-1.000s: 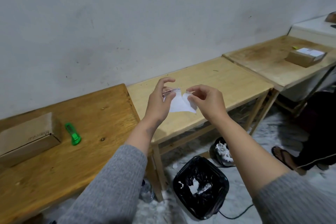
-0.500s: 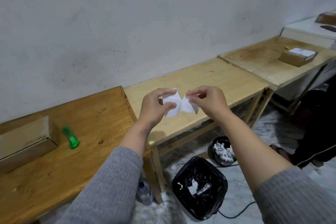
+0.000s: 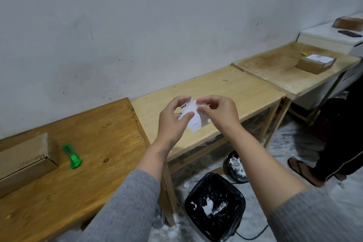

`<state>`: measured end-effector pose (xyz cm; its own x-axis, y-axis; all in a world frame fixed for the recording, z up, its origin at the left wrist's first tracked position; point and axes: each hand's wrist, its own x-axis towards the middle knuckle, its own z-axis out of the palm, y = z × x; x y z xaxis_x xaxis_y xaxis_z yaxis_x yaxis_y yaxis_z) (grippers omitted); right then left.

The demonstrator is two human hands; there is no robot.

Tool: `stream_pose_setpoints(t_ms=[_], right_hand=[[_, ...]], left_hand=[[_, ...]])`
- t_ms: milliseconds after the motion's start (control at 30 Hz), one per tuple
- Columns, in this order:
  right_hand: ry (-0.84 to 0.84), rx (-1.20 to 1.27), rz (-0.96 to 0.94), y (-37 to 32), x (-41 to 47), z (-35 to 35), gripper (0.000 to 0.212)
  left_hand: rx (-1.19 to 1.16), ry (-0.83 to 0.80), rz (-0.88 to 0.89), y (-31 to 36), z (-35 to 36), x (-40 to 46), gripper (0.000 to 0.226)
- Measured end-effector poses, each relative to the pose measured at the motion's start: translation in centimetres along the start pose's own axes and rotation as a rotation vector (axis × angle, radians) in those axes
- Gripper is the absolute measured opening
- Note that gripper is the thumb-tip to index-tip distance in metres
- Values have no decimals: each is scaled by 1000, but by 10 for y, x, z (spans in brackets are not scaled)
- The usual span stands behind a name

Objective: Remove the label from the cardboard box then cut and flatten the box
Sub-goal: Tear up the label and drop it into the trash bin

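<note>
A: Head view, and I've got both hands up in front of me over the front edge of the middle table [image 3: 225,86]. My left hand [image 3: 172,122] pinches the torn white label [image 3: 193,118] between thumb and curled fingers; my right hand [image 3: 218,112] pinches its top edge, fingertips nearly meeting the left's.

B: Where's the box?

A: The cardboard box [image 3: 25,160] lies at the far left edge of the darker worktop [image 3: 94,163], well apart from my hands, lid side up, bare brown. The green cutter [image 3: 71,156] lies just beside its right end, on the wood, not touching it.

B: Room to move?

A: Open wood between the cutter and the worktop's right edge, under my left forearm. Below my wrists, on the floor, a black-lined bin [image 3: 215,206] holds white scraps; a second small bin [image 3: 235,166] sits behind it. Another person's sandalled foot [image 3: 300,170] stands at the right, by the far table [image 3: 279,70], which carries a labelled box [image 3: 315,63].
</note>
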<state>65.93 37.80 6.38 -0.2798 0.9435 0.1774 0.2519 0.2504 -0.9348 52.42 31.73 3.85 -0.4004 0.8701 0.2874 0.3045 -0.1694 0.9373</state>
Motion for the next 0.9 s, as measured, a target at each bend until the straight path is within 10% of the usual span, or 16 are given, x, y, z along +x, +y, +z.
stream_pose_setpoints(t_ms=[500, 700, 900], right_hand=[[-28, 173, 194, 34, 7, -17, 25], [-98, -173, -7, 34, 12, -25, 31], [-76, -222, 9, 37, 21, -25, 2]], left_hand=[[-35, 56, -265, -12, 29, 7, 8], [119, 14, -186, -11, 31, 14, 3], [88, -49, -185, -5, 36, 17, 10]])
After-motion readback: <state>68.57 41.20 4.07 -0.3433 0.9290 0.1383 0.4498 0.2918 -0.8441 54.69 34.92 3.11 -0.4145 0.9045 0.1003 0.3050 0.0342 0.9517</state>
